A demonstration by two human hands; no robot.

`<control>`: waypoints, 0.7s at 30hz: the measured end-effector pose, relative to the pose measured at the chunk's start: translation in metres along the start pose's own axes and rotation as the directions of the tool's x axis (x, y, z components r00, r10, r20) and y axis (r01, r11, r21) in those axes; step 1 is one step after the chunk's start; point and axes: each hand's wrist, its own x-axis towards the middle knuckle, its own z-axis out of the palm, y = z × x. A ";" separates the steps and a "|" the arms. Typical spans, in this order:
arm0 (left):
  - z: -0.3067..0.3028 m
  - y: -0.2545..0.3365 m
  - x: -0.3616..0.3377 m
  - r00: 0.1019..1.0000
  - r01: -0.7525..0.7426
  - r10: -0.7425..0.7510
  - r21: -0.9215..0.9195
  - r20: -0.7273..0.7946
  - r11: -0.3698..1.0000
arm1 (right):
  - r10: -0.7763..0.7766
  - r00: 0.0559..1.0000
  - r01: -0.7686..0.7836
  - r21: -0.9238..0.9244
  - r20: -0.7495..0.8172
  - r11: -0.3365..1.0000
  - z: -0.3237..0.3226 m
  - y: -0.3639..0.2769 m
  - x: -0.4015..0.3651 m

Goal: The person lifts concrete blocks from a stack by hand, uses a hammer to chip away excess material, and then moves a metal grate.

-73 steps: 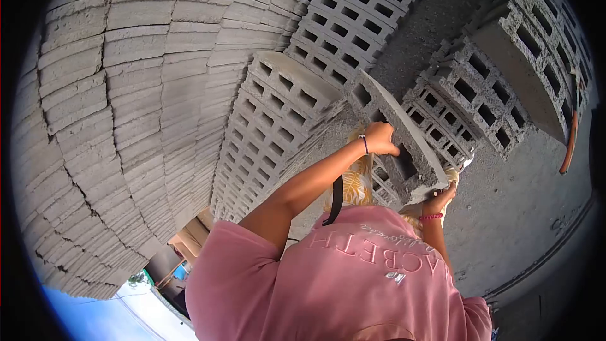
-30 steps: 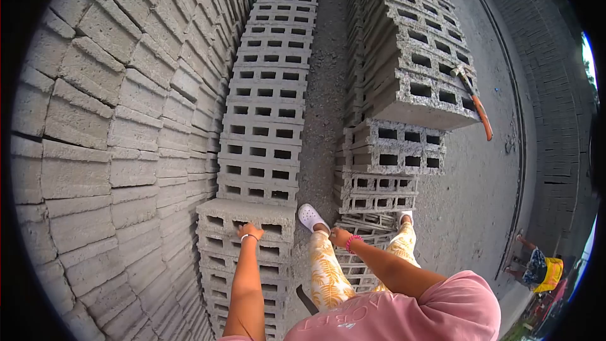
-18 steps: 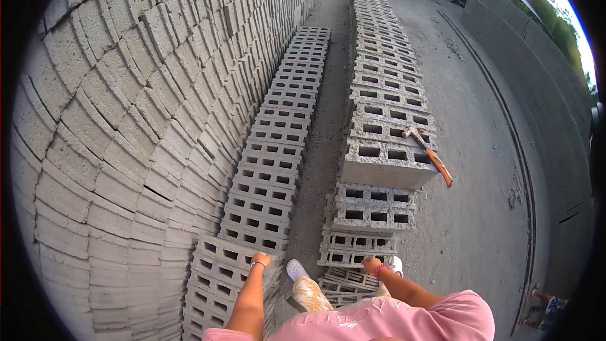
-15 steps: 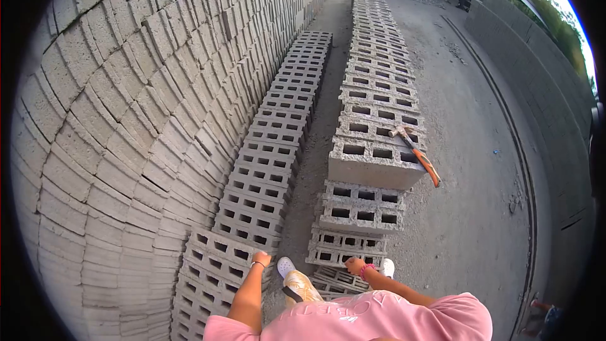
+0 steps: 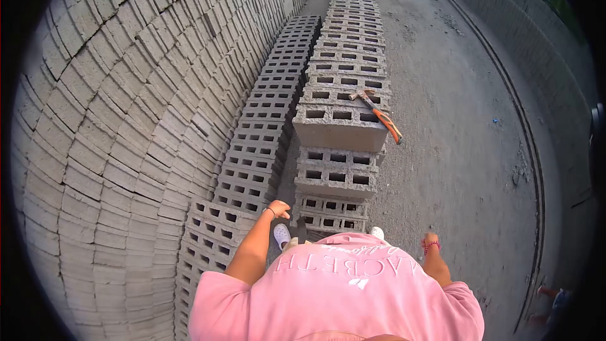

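Note:
My left hand (image 5: 278, 209), with a thin band at the wrist, hangs above the gap between two rows of hollow blocks. Its fingers are partly stretched and hold nothing I can see. Just left of it stands the near end of a lower row of concrete blocks (image 5: 221, 221). My right hand (image 5: 430, 240), wearing a pink bracelet, is out to the right over the ground, away from the blocks; its fingers are too blurred to read. In front of me are a low hollow block (image 5: 334, 205) and a taller stack. A claw hammer (image 5: 377, 112) with an orange-and-black handle lies on the stack.
A high wall of stacked blocks (image 5: 120, 88) rises on the left. The block row (image 5: 350, 31) runs far ahead. On the right are dusty ground (image 5: 442, 120), a long dark groove (image 5: 514, 95) and another block wall (image 5: 536, 44). A person's feet show at the far end.
My right hand has moved away from the low blocks, out to the right. My left hand has lifted off the left row's edge toward the gap. The view has shifted; the hammer stays on the stack.

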 end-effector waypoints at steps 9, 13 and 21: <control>-0.003 0.055 0.053 0.908 -0.401 0.383 0.089 0.169 0.912 | 0.207 0.972 -0.234 0.453 0.110 0.860 0.025 -0.065 -0.099; -0.024 0.057 0.019 0.979 -0.094 0.059 0.172 0.196 0.981 | 0.026 0.984 -0.069 0.242 0.175 0.968 0.047 -0.106 -0.097; -0.022 0.007 0.011 0.998 0.065 -0.063 -0.100 0.023 0.993 | -0.281 0.922 0.344 -0.230 0.266 0.910 0.042 -0.139 -0.045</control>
